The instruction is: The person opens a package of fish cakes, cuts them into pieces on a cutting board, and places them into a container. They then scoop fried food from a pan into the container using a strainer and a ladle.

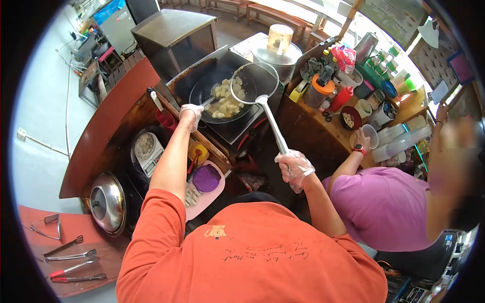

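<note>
My left hand [191, 115], in a clear plastic glove, is closed round the handle of a metal utensil [207, 101] whose far end reaches into a dark wok [194, 91]. Pale pieces of food [225, 100] lie in liquid in the wok. My right hand [294, 167], also gloved, grips the long metal handle of a round wire strainer [269, 121]. The strainer's hoop is held above the right part of the wok, and no food can be made out in it.
A lidded pot [275, 54] stands behind the wok. At the right, a person in a pink shirt [381, 207] reaches toward a crowded counter [303, 112]. A pink tray [214, 194] and a kitchen scale [151, 160] are at the left, with tongs [70, 256] lower left.
</note>
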Action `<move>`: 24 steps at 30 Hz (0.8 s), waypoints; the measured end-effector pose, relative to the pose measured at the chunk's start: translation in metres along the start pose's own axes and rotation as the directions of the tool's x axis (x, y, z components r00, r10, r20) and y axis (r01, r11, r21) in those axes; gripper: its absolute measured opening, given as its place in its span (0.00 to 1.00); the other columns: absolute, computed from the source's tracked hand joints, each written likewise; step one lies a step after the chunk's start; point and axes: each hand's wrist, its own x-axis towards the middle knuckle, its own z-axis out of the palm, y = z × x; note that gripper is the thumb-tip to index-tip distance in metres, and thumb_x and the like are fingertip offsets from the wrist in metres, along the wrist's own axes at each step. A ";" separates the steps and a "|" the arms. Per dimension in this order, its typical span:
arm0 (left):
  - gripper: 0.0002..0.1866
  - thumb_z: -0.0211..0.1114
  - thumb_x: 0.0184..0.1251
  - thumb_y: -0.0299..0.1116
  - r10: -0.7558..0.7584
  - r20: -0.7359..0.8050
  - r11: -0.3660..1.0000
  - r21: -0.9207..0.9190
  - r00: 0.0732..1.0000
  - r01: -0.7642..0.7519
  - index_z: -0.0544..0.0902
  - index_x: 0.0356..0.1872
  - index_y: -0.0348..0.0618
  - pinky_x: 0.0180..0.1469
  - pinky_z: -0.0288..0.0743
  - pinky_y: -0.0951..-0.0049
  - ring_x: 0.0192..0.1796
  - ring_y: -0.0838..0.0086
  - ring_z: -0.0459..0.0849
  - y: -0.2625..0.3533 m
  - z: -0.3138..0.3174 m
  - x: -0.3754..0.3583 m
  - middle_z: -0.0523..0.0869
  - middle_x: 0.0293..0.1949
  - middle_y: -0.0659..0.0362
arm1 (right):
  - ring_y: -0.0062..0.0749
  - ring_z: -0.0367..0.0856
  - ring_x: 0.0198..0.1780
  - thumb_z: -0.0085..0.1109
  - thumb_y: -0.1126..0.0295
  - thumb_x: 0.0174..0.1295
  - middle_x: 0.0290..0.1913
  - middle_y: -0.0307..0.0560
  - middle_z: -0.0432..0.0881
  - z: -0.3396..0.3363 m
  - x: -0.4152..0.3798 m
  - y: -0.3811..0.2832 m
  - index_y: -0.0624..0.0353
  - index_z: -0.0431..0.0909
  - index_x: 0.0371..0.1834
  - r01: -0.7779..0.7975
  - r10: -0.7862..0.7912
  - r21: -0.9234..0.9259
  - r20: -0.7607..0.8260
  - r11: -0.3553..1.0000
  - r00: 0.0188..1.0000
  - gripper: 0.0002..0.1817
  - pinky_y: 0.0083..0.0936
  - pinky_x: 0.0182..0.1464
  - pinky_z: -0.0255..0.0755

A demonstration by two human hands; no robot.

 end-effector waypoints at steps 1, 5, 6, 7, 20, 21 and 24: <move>0.09 0.67 0.61 0.25 -0.049 0.041 0.999 -0.018 0.998 0.050 0.82 0.21 0.44 0.13 0.49 0.77 0.10 0.81 0.65 0.006 -0.003 -0.011 0.73 0.12 0.68 | 0.24 0.65 0.12 0.62 0.67 0.59 0.15 0.36 0.68 -0.006 0.001 -0.001 0.54 0.71 0.23 0.022 -0.022 -0.003 -0.008 1.000 1.000 0.11 0.25 0.16 0.62; 0.15 0.71 0.60 0.32 0.053 0.160 0.993 -0.111 0.986 -0.035 0.79 0.15 0.44 0.18 0.58 0.66 0.14 0.75 0.69 0.010 -0.012 -0.025 0.73 0.11 0.63 | 0.24 0.66 0.11 0.63 0.69 0.59 0.15 0.36 0.68 -0.017 0.011 -0.009 0.55 0.72 0.24 0.021 -0.021 0.014 -0.005 1.000 1.000 0.10 0.24 0.15 0.63; 0.15 0.71 0.60 0.32 0.046 0.152 0.994 -0.109 0.987 -0.029 0.79 0.15 0.44 0.18 0.58 0.66 0.14 0.75 0.69 0.003 -0.014 -0.022 0.73 0.11 0.63 | 0.24 0.65 0.11 0.62 0.69 0.59 0.15 0.36 0.68 -0.018 0.013 -0.011 0.57 0.73 0.26 0.001 -0.001 0.042 -0.001 0.999 1.000 0.09 0.25 0.15 0.64; 0.10 0.69 0.60 0.29 0.334 0.136 0.921 0.164 0.933 -0.354 0.82 0.20 0.42 0.20 0.63 0.69 0.16 0.75 0.72 -0.003 -0.017 -0.015 0.76 0.14 0.63 | 0.24 0.65 0.11 0.62 0.69 0.59 0.15 0.36 0.68 -0.019 0.014 -0.011 0.57 0.73 0.26 -0.004 0.004 0.041 0.006 0.999 1.000 0.09 0.25 0.15 0.64; 0.13 0.56 0.66 0.34 0.500 0.634 -0.502 0.768 0.591 -0.398 0.89 0.37 0.42 0.46 0.83 0.63 0.43 0.61 0.89 0.035 -0.041 -0.090 0.88 0.39 0.54 | 0.25 0.66 0.12 0.62 0.70 0.58 0.16 0.36 0.68 -0.020 0.004 0.004 0.60 0.75 0.32 -0.008 0.010 0.062 -0.024 0.998 1.000 0.07 0.24 0.16 0.64; 0.15 0.54 0.70 0.35 0.537 0.562 -0.400 0.827 0.629 -0.396 0.88 0.37 0.40 0.47 0.83 0.62 0.44 0.58 0.89 0.038 -0.046 -0.090 0.88 0.40 0.52 | 0.24 0.66 0.12 0.62 0.70 0.59 0.16 0.36 0.68 -0.020 0.003 0.007 0.59 0.74 0.32 0.008 -0.007 0.043 -0.043 0.999 0.999 0.07 0.23 0.15 0.64; 0.15 0.55 0.70 0.35 0.507 0.511 -0.429 0.848 0.695 -0.310 0.89 0.39 0.40 0.49 0.83 0.64 0.46 0.59 0.89 0.046 -0.056 -0.095 0.89 0.43 0.52 | 0.23 0.65 0.11 0.62 0.68 0.59 0.15 0.35 0.67 -0.023 0.002 0.015 0.59 0.74 0.31 0.030 -0.030 0.000 -0.064 1.000 0.997 0.08 0.23 0.15 0.63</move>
